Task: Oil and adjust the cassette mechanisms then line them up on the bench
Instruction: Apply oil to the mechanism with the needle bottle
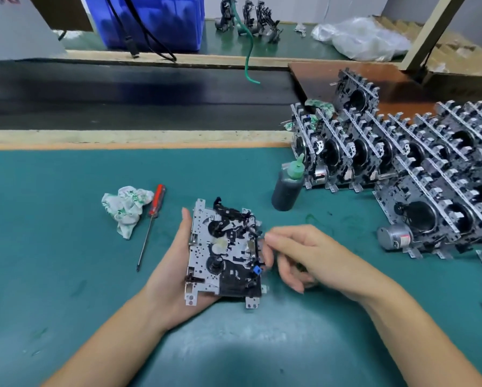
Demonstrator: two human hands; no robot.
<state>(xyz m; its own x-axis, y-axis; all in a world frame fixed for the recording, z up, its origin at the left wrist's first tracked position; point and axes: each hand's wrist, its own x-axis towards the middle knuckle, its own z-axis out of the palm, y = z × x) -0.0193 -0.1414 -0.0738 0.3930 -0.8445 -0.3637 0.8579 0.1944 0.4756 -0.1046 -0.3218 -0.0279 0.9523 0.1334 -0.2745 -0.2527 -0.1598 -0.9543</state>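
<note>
The left hand (175, 263) cups a mechanism (224, 255) from below, held above the near desk (66, 219). The right hand (295, 255) — fingers loosely curled, empty — touches its right edge; finished mechanisms (401, 163) stand far right.

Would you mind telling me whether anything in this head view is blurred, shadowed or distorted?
In the head view: the right hand fingertips are motion-blurred; a soft shadow darkens the green mat at the bottom; wide-angle distortion bends the wooden bench edge.
</note>
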